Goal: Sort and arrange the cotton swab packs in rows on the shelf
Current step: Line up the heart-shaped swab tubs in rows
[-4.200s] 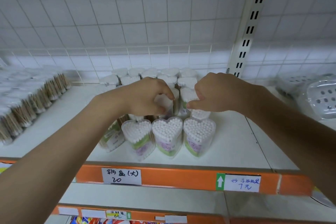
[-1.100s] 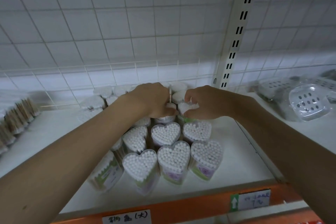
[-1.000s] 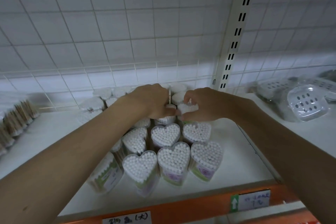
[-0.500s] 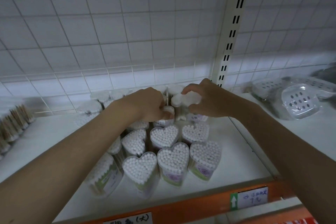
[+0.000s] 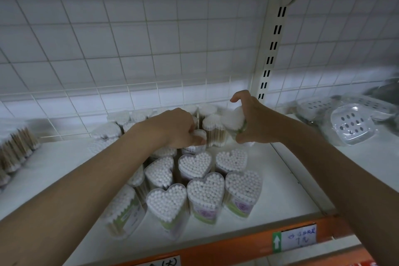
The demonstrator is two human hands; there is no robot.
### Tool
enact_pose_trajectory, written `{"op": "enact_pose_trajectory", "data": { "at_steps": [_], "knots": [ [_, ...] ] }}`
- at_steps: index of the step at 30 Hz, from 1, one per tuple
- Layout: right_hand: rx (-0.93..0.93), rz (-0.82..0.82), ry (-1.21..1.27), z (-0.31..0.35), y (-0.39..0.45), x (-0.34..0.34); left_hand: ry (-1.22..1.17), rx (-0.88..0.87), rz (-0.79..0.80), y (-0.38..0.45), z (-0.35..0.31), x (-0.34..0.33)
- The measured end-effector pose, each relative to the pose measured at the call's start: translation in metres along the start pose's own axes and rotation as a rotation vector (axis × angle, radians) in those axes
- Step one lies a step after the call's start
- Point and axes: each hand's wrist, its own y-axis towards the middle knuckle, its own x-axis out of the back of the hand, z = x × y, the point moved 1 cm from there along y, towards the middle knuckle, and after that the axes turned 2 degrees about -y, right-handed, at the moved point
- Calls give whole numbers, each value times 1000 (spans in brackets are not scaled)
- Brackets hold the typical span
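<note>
Heart-shaped clear packs of cotton swabs [image 5: 205, 192] stand in rows on the white shelf [image 5: 287, 192], running from the front edge back to the wire grid. My right hand [image 5: 254, 121] grips one swab pack [image 5: 234, 120] lifted and tilted above the back rows, thumb under it and forefinger raised. My left hand [image 5: 177, 128] reaches into the middle rows and pinches the top of another pack [image 5: 199, 135] that stands among its neighbours. At the left end of the front row one pack [image 5: 124, 211] leans over to the left.
Packs of wooden-stick swabs [image 5: 15, 149] lie at the far left of the shelf. Clear perforated plastic trays [image 5: 352, 124] sit on the neighbouring shelf to the right, past the white slotted upright [image 5: 269, 54]. An orange price rail [image 5: 237, 248] runs along the front edge.
My right hand has lifted its pack higher and tilted it, moving up and to the right. The left hand stays on a pack in the middle rows. The view has tilted upward.
</note>
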Motion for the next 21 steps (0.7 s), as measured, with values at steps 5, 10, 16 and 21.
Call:
{"op": "enact_pose_trajectory", "data": {
  "at_steps": [5, 10, 16, 21],
  "knots": [
    [-36, -86, -22, -3, 1, 6, 6, 4, 9, 0, 0, 0],
    [-13, -201, 223, 1, -4, 13, 2, 14, 9, -2, -1, 0],
    [52, -58, 389, 3, -4, 11, 0, 4, 13, -4, -1, 2],
    [6, 25, 141, 3, -3, 10, -11, -3, 9, -7, 1, 3]
  ]
}}
